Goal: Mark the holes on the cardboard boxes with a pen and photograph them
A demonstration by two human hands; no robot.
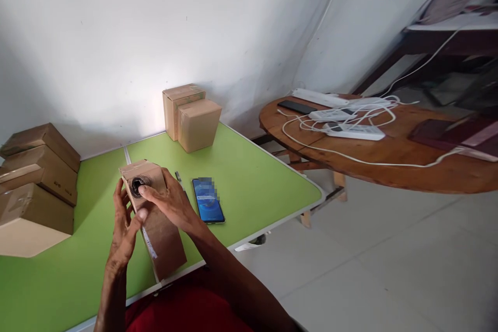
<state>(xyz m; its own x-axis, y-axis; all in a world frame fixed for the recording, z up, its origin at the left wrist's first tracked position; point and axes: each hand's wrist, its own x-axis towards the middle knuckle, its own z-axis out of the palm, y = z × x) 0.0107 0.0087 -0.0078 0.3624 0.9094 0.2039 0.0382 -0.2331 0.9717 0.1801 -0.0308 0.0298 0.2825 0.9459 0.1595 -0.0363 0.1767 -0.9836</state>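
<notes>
A tall cardboard box (165,241) stands tilted at the front of the green table, between my two hands. On its upper part sits a dark, round, ring-like patch (137,185); whether it is a hole, a coil or a drawn mark I cannot tell. My left hand (126,231) wraps the box's left side, thumb on the front face. From the right, my right hand (173,199) grips the box, with its thumb at the dark ring. Beside that hand lie a thin dark tool (180,180), partly hidden, and a smartphone (208,202) with a lit blue screen.
Several cardboard boxes (39,192) stand at the left of the green table (252,187). Two more boxes (198,122) are by the wall. To the right, a brown wooden table (420,171) bears white power strips (354,130) with tangled cables and a black phone-like slab (298,107).
</notes>
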